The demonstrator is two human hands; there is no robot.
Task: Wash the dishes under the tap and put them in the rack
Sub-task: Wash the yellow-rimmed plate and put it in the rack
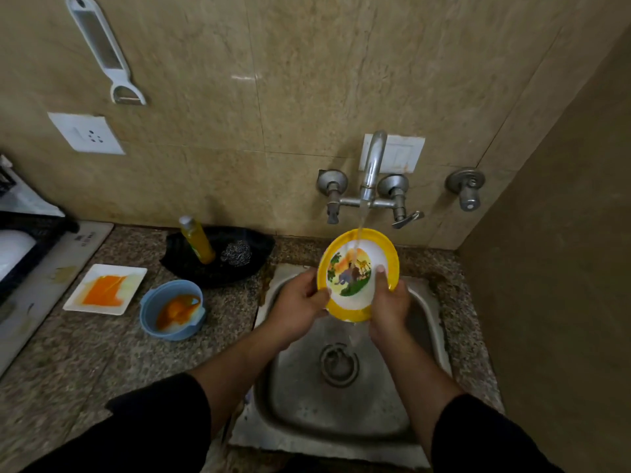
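Note:
A yellow-rimmed plate [355, 254] with an animal picture is tilted up over the steel sink [341, 404]. Water runs from the wall tap [372, 165] onto its face. My left hand [298, 302] grips the plate's left edge. My right hand [389, 302] grips the right edge, thumb on the face. On the granite counter to the left lie a white square plate [133, 278] smeared orange and a blue bowl [150, 308] with orange residue.
A black tray [259, 247] behind the sink holds a yellow soap bottle [198, 242] and a steel scrubber [236, 254]. A dark rack [30, 230] stands at the far left. A side wall closes off the right. A peeler [102, 46] hangs on the tiled wall.

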